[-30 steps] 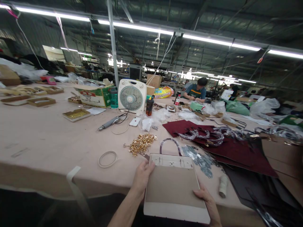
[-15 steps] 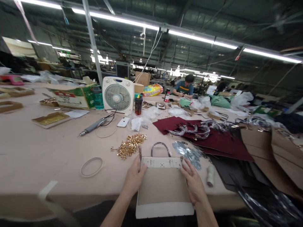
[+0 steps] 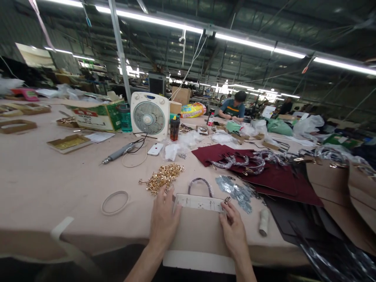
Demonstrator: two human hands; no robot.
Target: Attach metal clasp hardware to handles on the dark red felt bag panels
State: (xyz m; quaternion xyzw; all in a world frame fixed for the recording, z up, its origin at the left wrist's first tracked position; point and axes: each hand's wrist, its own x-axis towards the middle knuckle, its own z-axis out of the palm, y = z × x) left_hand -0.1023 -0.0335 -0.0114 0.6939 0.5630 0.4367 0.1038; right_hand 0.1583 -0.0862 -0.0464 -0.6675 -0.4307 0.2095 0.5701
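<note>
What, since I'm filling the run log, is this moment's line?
left hand: left side of beige panel | right hand: right side | beyond: gold fittings

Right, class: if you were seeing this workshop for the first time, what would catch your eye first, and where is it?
Probably the heap of shiny gold pieces on the table, just beyond the left hand. Farther back stands a white fan, while dark red sheets lie to the right. Closest, the left hand and right hand hold a pale panel by its sides.
</note>
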